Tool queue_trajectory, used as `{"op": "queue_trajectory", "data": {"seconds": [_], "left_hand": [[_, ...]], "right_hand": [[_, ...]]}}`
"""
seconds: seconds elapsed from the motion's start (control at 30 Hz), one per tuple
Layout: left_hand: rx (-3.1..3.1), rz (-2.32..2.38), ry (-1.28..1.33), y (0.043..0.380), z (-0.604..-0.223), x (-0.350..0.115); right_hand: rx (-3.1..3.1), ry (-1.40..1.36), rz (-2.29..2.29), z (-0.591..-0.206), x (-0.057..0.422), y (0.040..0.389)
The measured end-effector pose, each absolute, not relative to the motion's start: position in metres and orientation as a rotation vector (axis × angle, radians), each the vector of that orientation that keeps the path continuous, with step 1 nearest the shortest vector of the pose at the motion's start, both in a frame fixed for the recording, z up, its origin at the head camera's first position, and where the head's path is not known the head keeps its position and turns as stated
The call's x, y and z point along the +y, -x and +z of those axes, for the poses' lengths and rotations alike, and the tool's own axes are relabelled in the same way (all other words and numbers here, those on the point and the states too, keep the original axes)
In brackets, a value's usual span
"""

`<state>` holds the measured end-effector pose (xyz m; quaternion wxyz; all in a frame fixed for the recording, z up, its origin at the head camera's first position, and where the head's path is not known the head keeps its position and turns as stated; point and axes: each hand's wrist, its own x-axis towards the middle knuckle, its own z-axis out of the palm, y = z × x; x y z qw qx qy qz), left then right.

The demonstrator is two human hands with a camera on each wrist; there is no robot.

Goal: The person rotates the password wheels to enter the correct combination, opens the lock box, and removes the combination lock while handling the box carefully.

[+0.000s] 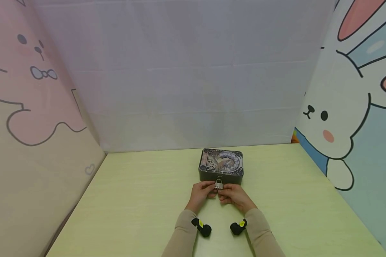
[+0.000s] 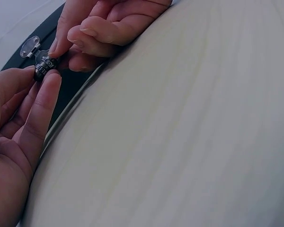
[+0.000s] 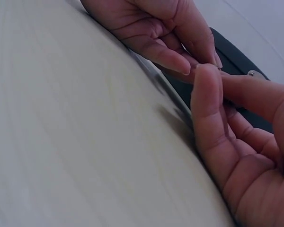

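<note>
A dark tin box (image 1: 221,162) with a patterned lid sits toward the back of the table. From the hasp (image 2: 30,46) on its front hangs a small silver combination padlock (image 1: 218,184), with rows of number dials visible in the left wrist view. My left hand (image 1: 200,194) pinches the padlock between thumb and finger from the left side. My right hand (image 1: 237,196) grips it from the right, its fingertips at the dials. In the right wrist view, my right fingers (image 3: 208,90) hide the lock itself.
The pale yellow-green table (image 1: 141,200) extends around the box. Behind it hangs a white cloth backdrop (image 1: 193,78). Cartoon-printed panels stand at left (image 1: 45,107) and right (image 1: 341,125). Black wrist cameras (image 1: 206,230) are strapped over my beige sleeves (image 1: 183,232).
</note>
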<state>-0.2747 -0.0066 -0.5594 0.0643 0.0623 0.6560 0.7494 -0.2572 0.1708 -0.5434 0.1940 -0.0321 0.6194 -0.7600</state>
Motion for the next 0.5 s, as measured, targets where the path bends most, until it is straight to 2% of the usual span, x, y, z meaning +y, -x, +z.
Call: {"op": "queue_trajectory", "data": {"seconds": [0.5], "left_hand": [[1.991, 2.257, -0.182, 0.2738, -0.5582, -0.0062]], "right_hand": [[1.749, 0.104, -2.108, -0.5396, 0.1710, 0.2556]]}}
